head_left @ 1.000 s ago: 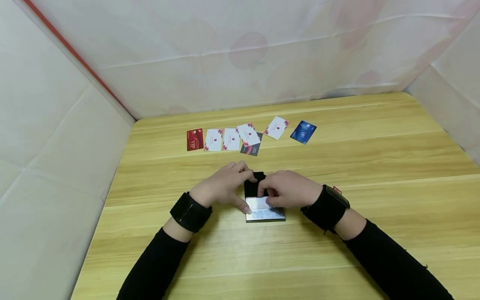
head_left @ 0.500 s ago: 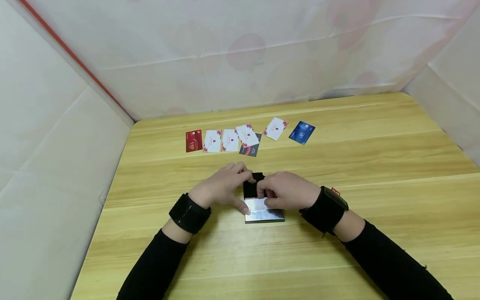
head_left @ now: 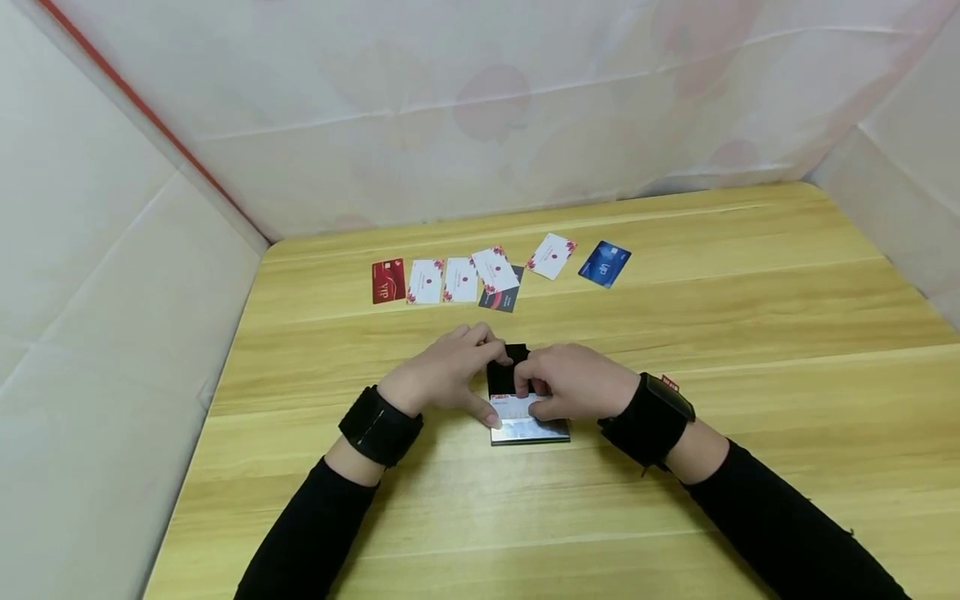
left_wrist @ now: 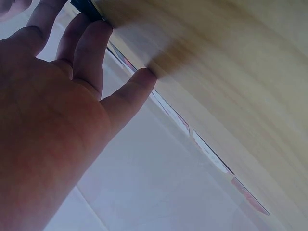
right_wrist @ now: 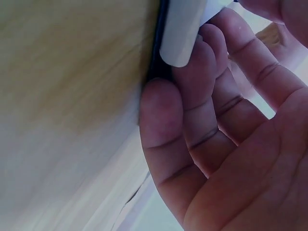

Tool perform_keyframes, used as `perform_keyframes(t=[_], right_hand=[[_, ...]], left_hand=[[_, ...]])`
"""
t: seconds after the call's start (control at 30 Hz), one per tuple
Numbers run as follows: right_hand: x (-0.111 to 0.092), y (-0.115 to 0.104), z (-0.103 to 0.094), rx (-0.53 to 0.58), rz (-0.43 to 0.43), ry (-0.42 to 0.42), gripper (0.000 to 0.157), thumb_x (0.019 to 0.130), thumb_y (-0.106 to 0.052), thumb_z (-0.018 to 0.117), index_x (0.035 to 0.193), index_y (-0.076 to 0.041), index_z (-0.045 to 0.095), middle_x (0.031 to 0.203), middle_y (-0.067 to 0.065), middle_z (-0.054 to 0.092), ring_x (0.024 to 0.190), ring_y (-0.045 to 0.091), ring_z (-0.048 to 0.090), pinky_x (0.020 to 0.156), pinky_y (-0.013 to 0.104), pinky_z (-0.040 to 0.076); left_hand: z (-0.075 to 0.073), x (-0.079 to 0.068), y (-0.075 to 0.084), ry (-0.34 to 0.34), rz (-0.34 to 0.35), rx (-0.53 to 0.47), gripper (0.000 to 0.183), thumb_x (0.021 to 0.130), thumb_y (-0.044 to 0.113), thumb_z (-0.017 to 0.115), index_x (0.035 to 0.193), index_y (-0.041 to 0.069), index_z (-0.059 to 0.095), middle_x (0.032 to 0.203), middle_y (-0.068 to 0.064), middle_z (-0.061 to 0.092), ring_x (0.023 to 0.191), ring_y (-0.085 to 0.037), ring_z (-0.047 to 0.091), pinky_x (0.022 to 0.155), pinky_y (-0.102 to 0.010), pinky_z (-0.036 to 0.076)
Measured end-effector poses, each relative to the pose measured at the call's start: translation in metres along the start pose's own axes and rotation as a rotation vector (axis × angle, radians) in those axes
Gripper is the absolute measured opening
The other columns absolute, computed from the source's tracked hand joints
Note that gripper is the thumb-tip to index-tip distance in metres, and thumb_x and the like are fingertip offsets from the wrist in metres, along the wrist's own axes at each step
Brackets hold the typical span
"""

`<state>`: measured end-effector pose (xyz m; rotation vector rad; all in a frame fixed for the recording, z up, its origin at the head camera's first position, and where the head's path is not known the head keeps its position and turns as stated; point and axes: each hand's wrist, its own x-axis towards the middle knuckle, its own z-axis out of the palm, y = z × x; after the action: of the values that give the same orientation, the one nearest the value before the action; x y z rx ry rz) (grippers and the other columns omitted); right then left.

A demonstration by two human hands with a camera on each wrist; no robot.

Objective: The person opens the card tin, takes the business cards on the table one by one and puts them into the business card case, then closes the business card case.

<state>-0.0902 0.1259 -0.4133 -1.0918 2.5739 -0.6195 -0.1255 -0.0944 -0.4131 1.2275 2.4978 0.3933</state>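
A card case (head_left: 512, 432) lies opened out on the table, its black lid (head_left: 501, 379) away from me and its shiny silver half towards me. On the silver half shows a white card (head_left: 510, 406) with a pink floral edge. My left hand (head_left: 448, 367) holds the case at its left side, thumb on the silver half and bent fingers at the lid. With curled index finger and thumb, my right hand (head_left: 577, 379) pinches at the card; its exact contact is hidden in the head view. In the right wrist view, the fingers (right_wrist: 163, 115) curl beside the case's rounded corner (right_wrist: 180, 48).
Several cards lie in a row beyond the case: a red card (head_left: 388, 282), white floral cards (head_left: 425, 282), a dark grey card (head_left: 501, 301) partly under a white one, and a blue card (head_left: 604, 264). White cloth walls (head_left: 360, 133) stand behind the wooden table (head_left: 712, 292).
The white card's pink edge shows more clearly at the top of the silver half. Both hands stay almost in place; the right index finger and thumb shift only slightly.
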Motion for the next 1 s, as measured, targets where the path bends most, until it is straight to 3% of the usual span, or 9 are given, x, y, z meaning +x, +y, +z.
perform_keyframes(t=[0.2, 0.43, 0.57, 0.73, 0.83, 0.9, 1.0], right_hand=[[0.000, 0.000, 0.001, -0.006, -0.002, -0.002, 0.007, 0.077, -0.020, 0.070, 0.081, -0.023, 0.065, 0.073, -0.008, 0.055, 0.065, 0.008, 0.049, 0.058, 0.028, 0.044], [0.001, -0.001, 0.004, 0.009, -0.008, -0.014, 0.007, 0.081, -0.020, 0.067, 0.086, -0.025, 0.063, 0.063, -0.011, 0.052, 0.057, 0.004, 0.048, 0.055, 0.027, 0.043], [0.002, 0.001, 0.004, -0.012, -0.035, 0.033, 0.006, 0.084, -0.021, 0.065, 0.084, -0.026, 0.062, 0.065, -0.012, 0.051, 0.057, 0.003, 0.047, 0.053, 0.027, 0.043], [0.003, 0.011, -0.003, -0.089, -0.010, 0.166, 0.006, 0.087, -0.019, 0.062, 0.091, -0.023, 0.065, 0.081, -0.011, 0.054, 0.064, 0.006, 0.049, 0.057, 0.028, 0.045], [0.008, 0.020, -0.011, -0.152, 0.019, 0.221, 0.019, 0.089, -0.016, 0.060, 0.107, -0.017, 0.067, 0.100, -0.004, 0.061, 0.083, 0.012, 0.056, 0.070, 0.033, 0.049], [0.013, 0.025, -0.016, -0.177, 0.025, 0.214, 0.029, 0.090, -0.014, 0.057, 0.119, -0.013, 0.064, 0.116, 0.004, 0.061, 0.101, 0.018, 0.056, 0.081, 0.039, 0.049], [0.022, 0.032, -0.019, -0.182, 0.029, 0.148, 0.042, 0.093, -0.011, 0.052, 0.134, -0.010, 0.053, 0.138, 0.013, 0.047, 0.122, 0.029, 0.044, 0.095, 0.047, 0.041]], left_hand=[[0.001, 0.000, 0.000, -0.008, -0.002, -0.005, 0.076, 0.061, 0.063, 0.075, 0.119, 0.018, 0.056, 0.111, 0.001, 0.044, 0.093, -0.013, 0.037, 0.078, -0.027, 0.038], [0.001, 0.000, -0.001, -0.003, 0.006, -0.005, 0.077, 0.062, 0.062, 0.075, 0.121, 0.018, 0.055, 0.112, 0.002, 0.044, 0.093, -0.014, 0.036, 0.078, -0.027, 0.038], [0.002, 0.000, -0.002, 0.002, 0.010, 0.000, 0.078, 0.061, 0.062, 0.075, 0.121, 0.017, 0.055, 0.112, 0.002, 0.043, 0.093, -0.014, 0.036, 0.078, -0.027, 0.038], [0.004, 0.002, -0.004, -0.007, 0.012, -0.005, 0.077, 0.061, 0.064, 0.074, 0.121, 0.018, 0.055, 0.112, 0.003, 0.044, 0.094, -0.013, 0.036, 0.078, -0.027, 0.038], [0.004, 0.002, -0.004, -0.005, 0.010, -0.014, 0.076, 0.061, 0.063, 0.074, 0.119, 0.018, 0.056, 0.112, 0.002, 0.044, 0.094, -0.013, 0.036, 0.078, -0.027, 0.038], [0.003, 0.002, -0.004, -0.001, 0.007, -0.019, 0.076, 0.060, 0.064, 0.075, 0.118, 0.018, 0.057, 0.111, 0.002, 0.045, 0.093, -0.013, 0.037, 0.077, -0.027, 0.038], [0.002, 0.002, -0.004, 0.005, 0.009, -0.016, 0.075, 0.060, 0.063, 0.075, 0.118, 0.018, 0.057, 0.111, 0.002, 0.045, 0.092, -0.013, 0.036, 0.077, -0.027, 0.038]])
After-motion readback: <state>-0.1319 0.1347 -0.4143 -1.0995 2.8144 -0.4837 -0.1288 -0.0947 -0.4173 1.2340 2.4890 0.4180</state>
